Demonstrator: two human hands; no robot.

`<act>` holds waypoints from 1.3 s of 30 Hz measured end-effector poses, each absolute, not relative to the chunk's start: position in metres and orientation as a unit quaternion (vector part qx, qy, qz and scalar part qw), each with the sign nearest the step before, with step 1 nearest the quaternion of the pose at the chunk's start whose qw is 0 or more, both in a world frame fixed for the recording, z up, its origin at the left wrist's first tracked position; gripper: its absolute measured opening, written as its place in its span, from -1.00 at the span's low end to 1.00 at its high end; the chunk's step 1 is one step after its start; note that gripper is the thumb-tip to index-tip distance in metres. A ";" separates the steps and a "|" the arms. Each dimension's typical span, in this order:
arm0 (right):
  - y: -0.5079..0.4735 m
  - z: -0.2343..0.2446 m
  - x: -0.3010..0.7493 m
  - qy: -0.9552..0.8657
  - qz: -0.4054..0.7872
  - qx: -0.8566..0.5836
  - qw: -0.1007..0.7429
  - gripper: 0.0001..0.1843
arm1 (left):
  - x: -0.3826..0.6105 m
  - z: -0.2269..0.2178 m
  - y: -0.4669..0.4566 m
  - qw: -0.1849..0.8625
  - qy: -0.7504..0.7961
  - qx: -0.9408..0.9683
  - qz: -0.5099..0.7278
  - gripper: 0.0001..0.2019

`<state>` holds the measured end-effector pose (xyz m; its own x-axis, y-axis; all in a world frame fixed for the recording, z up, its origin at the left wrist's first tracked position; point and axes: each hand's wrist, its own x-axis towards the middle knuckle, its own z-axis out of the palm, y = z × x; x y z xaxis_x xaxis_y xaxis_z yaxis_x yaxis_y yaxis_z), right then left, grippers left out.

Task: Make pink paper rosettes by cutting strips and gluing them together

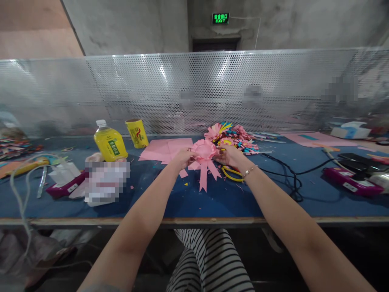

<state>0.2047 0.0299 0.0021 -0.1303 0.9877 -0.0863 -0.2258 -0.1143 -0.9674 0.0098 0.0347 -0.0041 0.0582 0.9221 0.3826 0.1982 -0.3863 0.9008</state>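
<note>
A pink paper rosette (205, 150) sits between the person's two hands near the middle of the table (212, 209), its round, ruffled head facing up and its notched tails (204, 176) pointing toward the person. The left hand (183, 158) has its grip closed on the rosette's left edge; the right hand (230, 157), with a bracelet (249, 170) at the wrist, grips the right edge, its fingers bent around the rim. Just beyond the left hand lie flat pink paper sheets (164, 149). Behind the right hand is a heap of paper flowers (240, 138) in pink, yellow and blue, and under its wrist shows a yellow loop-shaped handle (233, 178), its tool partly hidden. Farther left stand a bottle of yellow liquid (110, 140) and a yellow canister (139, 134). To the right, black cables (293, 178) trail near a purple power strip (349, 182). A perforated metal panel (170, 77) rises behind the table.
</note>
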 end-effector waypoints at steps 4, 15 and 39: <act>0.028 0.001 0.202 -0.459 0.579 -0.438 0.512 -0.91 | 0.011 0.000 0.028 0.502 0.502 0.546 0.445 -0.75; 0.034 -0.011 0.203 -0.638 0.364 -0.515 0.441 -0.83 | -0.001 -0.001 0.037 0.483 0.564 0.528 0.412 -0.89; 0.035 -0.003 0.233 -0.735 -0.087 -0.656 0.144 -0.69 | -0.050 -0.019 0.065 0.041 0.781 0.613 0.116 -0.34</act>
